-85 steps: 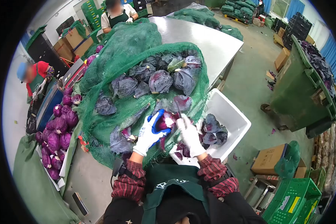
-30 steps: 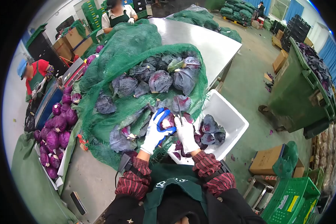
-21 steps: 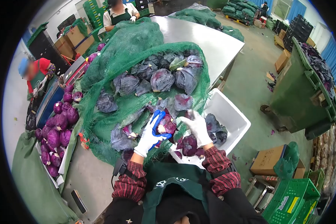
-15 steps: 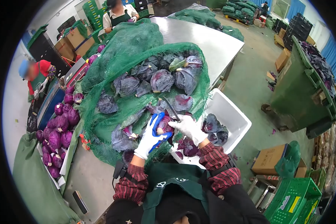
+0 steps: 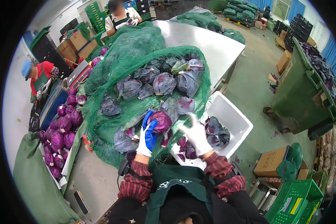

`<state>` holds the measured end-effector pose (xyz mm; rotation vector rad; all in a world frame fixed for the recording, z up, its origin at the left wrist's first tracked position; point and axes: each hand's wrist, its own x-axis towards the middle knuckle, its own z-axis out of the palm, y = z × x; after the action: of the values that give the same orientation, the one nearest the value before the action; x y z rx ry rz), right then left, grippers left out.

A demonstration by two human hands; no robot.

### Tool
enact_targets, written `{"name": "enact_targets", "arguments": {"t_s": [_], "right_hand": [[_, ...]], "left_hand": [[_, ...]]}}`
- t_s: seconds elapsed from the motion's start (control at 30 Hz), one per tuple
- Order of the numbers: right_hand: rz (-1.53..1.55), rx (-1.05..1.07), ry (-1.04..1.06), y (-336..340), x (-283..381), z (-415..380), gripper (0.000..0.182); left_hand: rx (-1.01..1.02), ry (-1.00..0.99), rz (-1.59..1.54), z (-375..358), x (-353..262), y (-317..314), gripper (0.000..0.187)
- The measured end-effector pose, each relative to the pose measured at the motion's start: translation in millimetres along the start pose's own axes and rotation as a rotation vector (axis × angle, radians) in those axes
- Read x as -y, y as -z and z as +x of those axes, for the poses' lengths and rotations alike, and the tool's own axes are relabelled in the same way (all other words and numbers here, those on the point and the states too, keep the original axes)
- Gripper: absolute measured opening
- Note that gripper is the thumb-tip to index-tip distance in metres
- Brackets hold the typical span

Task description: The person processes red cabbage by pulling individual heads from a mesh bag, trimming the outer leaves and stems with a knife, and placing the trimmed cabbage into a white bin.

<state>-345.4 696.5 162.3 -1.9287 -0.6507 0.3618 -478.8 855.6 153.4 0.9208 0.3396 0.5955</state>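
Observation:
A glossy purple cabbage [image 5: 161, 122] is in my left hand [image 5: 148, 139], which wears a white glove with a blue palm; the fingers wrap its left side. My right hand [image 5: 196, 135], in a white glove, is smeared by motion just right of the cabbage, over the near edge of a white bin [image 5: 224, 108]. No knife can be made out in it now. Beyond both hands an opened green mesh sack [image 5: 97, 78] holds several dull, leafy cabbages [image 5: 164, 83]. Loose outer leaves [image 5: 124, 140] lie on the mesh beside my left hand.
Peeled purple cabbages [image 5: 58, 140] are heaped at the left. At the right stand a green wheeled bin [image 5: 298, 97] full of leaves, a cardboard box [image 5: 269, 160] and a green crate [image 5: 295, 203]. Two people work across the metal table [image 5: 209, 43] and at the far left.
The cabbage in my left hand has turned and now shows a smooth purple side. My right hand has moved off it to the right; the knife it held is no longer visible.

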Motion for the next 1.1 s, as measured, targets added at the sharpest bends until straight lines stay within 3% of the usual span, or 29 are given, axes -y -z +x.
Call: {"name": "enact_targets", "arguments": {"t_s": [0.07, 0.1, 0.17, 0.23, 0.27, 0.3, 0.37, 0.4, 0.43, 0.53, 0.57, 0.63, 0.7, 0.77, 0.8, 0.83, 0.87, 0.9, 0.93, 0.97, 1.0, 1.03, 1.1], "right_hand": [[-0.095, 0.051, 0.138, -17, 28, -28, 0.065], [-0.127, -0.024, 0.183, -35, 26, -32, 0.053], [-0.219, 0.042, 0.308, -45, 12, -28, 0.039], [-0.229, -0.069, 0.406, -28, 6, -18, 0.026], [0.14, 0.014, 0.042, -15, 7, -12, 0.028], [0.25, 0.047, -0.102, 20, 34, -10, 0.028], [0.094, -0.056, -0.17, 26, -36, 30, 0.029], [-0.471, -0.192, 0.165, 30, -73, 45, 0.031], [-0.441, -0.125, -0.048, 39, -63, 40, 0.051], [-0.367, -0.24, 0.014, 32, -34, 20, 0.086], [-0.268, -0.343, 0.275, 10, -62, 26, 0.081], [0.025, 0.029, 0.016, 12, -3, 1, 0.083], [0.088, 0.135, 0.09, 0, 7, -5, 0.071], [-0.088, 0.056, 0.104, -7, -9, -6, 0.054], [-0.203, 0.057, 0.133, -13, -49, 6, 0.045], [0.049, -0.004, 0.135, -19, -72, 8, 0.031], [0.099, 0.143, -0.159, 10, -8, -10, 0.023], [0.18, 0.117, -0.234, 13, -17, -12, 0.016], [0.222, 0.079, -0.111, 12, -54, -6, 0.015], [0.206, 0.123, -0.326, 24, -46, -12, 0.015], [0.167, 0.111, -0.345, 31, -59, -13, 0.016], [0.12, 0.097, -0.304, 35, -73, -12, 0.018], [0.105, 0.107, -0.412, 47, -77, -18, 0.018]], "left_hand": [[-0.114, -0.122, -0.018, -6, 9, -22, 0.061], [-0.117, -0.154, 0.03, -10, 9, -30, 0.056], [-0.145, -0.139, -0.102, -11, 16, -31, 0.056], [-0.081, -0.057, -0.226, -15, 4, -27, 0.059], [-0.01, 0.033, -0.35, -19, -4, -25, 0.063], [-0.013, 0.027, -0.351, -20, -7, -18, 0.063], [0.074, 0.322, -0.708, -20, -9, -2, 0.078], [0.084, 0.338, -0.729, -15, -3, 3, 0.087], [0.085, 0.331, -0.73, -16, -3, 2, 0.087], [0.189, 0.32, -0.847, -19, 2, -3, 0.087], [0.188, 0.313, -0.852, -19, 6, -4, 0.087], [0.19, 0.312, -0.971, -17, 11, -4, 0.087], [0.221, 0.298, -0.981, -17, 3, -4, 0.082], [0.167, 0.293, -0.974, -16, -15, 7, 0.079], [0.169, 0.258, -1.011, -19, -37, 10, 0.078], [0.159, 0.164, -0.968, -18, -55, 23, 0.078], [0.12, 0.08, -0.97, -16, -73, 45, 0.078], [0.086, 0.008, -0.973, -14, -93, 69, 0.078], [0.031, -0.07, -0.879, -14, -120, 91, 0.079], [0.015, -0.186, -0.771, -17, -147, 108, 0.08], [-0.025, -0.231, -0.829, -15, -171, 139, 0.078], [-0.15, -0.327, -0.724, -14, -199, 160, 0.074], [-0.321, -0.555, -0.522, -8, -255, 206, 0.064]]}}
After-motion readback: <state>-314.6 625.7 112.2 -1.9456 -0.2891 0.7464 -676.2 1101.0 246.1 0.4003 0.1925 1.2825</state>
